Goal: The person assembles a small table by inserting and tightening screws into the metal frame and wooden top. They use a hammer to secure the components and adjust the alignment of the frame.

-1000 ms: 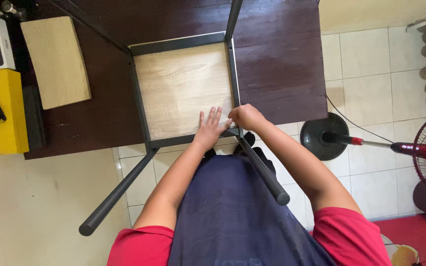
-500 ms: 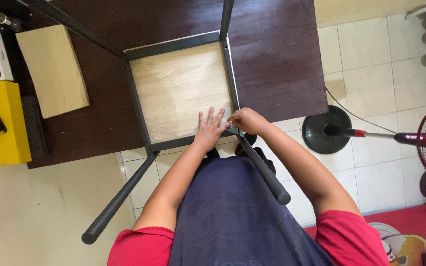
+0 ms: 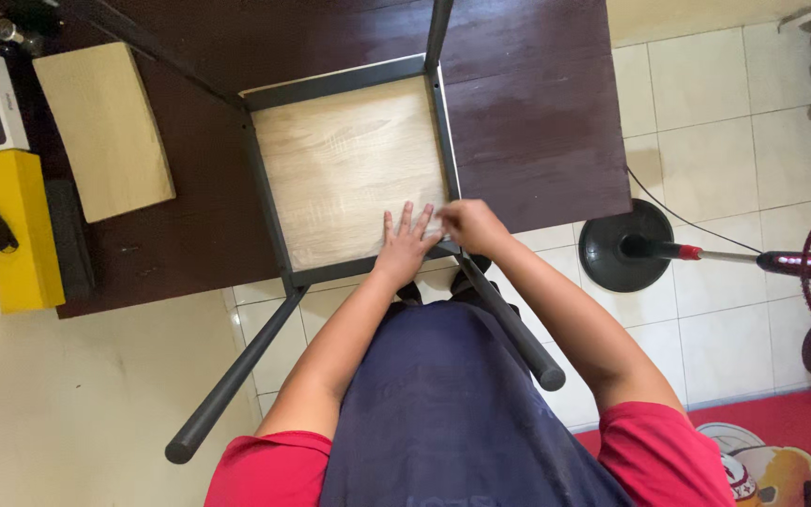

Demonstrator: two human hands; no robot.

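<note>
Panel (image 3: 349, 160) open btwn frame rails (image 3: 265, 188); legs (image 3: 237, 376) flank hands.

Pale wood-grain seat panel (image 3: 349, 169), dark grey frame (image 3: 269, 202), dark brown table (image 3: 537, 113).

Left hand (image 3: 405, 246): flat, palm down, fingers spread and pointing away from the body, forearm bare and extended forward. Right hand (image 3: 468, 225): curled into a loose fist just beside the left, knuckles up, forearm bare, elbow bent outward.

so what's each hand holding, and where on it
Left hand lies flat on the stool's wooden seat, no grip. Right hand closes on the frame corner.
</note>
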